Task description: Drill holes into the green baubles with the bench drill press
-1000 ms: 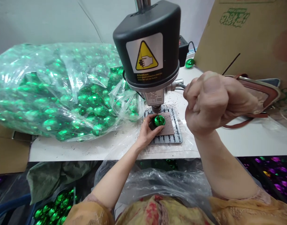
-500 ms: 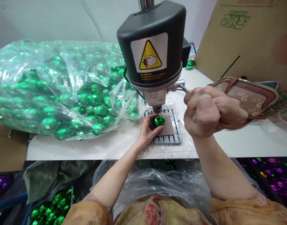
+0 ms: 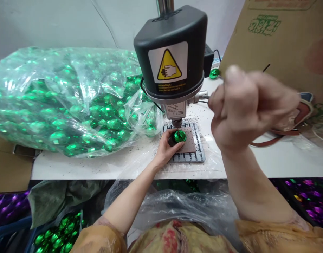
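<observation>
Left fingers (image 3: 168, 136): we have them curled around the bauble, holding it down.
Right fingers (image 3: 220, 103): clenched in a blurred fist on the drill press lever (image 3: 203, 95).
Position: faceted green bauble (image 3: 179, 136) on a brown pad (image 3: 190, 151), over a slotted metal plate (image 3: 200, 147), under the chuck (image 3: 176, 123).
Handling: we judge it light, slippery and fragile; cradle the body gently.
Look: mirror-bright, with a dark end.
Beyond: a clear plastic bag (image 3: 58, 105) of green baubles on the desk (image 3: 98, 170).

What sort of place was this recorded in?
Probably a small workshop working on shiny ornaments: a bench drill press, a green bauble held under it by the left hand, a big clear sack of green baubles, and dark specks scattered around the drill.
</observation>
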Tool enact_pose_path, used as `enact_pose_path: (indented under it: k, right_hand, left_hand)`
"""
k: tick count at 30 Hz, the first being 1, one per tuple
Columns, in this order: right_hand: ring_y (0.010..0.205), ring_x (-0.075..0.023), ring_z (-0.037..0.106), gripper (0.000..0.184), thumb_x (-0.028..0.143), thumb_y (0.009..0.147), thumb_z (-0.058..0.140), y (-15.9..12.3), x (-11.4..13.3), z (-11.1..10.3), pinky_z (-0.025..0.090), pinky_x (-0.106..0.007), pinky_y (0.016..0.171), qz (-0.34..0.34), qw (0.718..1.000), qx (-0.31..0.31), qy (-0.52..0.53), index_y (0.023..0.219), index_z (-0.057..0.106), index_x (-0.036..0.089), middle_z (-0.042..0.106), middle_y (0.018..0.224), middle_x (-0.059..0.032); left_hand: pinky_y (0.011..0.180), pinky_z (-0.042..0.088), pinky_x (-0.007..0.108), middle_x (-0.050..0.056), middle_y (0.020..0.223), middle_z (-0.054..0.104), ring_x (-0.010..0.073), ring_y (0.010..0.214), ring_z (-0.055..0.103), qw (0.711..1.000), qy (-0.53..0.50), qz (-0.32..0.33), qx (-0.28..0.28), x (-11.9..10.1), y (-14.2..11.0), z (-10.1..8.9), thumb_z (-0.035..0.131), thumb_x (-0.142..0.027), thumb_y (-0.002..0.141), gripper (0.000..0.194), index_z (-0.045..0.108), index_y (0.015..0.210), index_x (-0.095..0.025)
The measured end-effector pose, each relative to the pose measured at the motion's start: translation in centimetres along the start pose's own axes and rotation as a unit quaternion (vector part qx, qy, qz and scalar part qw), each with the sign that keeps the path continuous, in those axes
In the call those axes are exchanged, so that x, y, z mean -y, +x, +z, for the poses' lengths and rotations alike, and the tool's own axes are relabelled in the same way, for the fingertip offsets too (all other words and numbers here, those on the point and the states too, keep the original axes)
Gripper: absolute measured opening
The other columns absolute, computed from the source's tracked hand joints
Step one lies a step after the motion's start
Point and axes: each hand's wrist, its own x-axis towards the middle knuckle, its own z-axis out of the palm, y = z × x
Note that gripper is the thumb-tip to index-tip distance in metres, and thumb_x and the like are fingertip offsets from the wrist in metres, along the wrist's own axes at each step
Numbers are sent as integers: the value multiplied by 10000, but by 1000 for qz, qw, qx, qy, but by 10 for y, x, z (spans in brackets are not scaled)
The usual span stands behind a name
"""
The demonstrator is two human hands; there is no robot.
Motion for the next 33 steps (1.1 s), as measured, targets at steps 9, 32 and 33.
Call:
enact_pose_path:
  k: [9, 32, 33]
  right_hand:
    - [415, -58, 304, 456, 176, 878, 617, 37, 1, 21, 194, -276, 476, 17, 998, -17, 61, 527, 328, 200, 252, 472, 50]
    - [371, -48, 260, 614, 657, 800, 606, 37, -10, 27, 149, -295, 424, -45, 995, -63, 63, 500, 308, 211, 258, 413, 58]
    - [374, -47, 269, 608, 649, 804, 605, 37, -9, 27, 152, -293, 428, -41, 995, -65, 60, 503, 313, 208, 263, 418, 57]
  left_hand:
    - [924, 550, 361, 73, 1117, 678, 216, 1049, 669, 997, 12, 12, -76, -14, -15, -4, 807, -393, 790, 491, 591, 1193, -215]
    - [985, 525, 475, 165, 1151, 692, 306, 1098, 689, 859, 506, 13, 77, -32, 52, -94, 420, 20, 831, 468, 636, 1198, -173]
    - [944, 536, 476, 167, 1064, 706, 324, 1042, 704, 839, 532, -37, 104, -31, 63, -100, 461, -9, 835, 393, 656, 1140, -163]
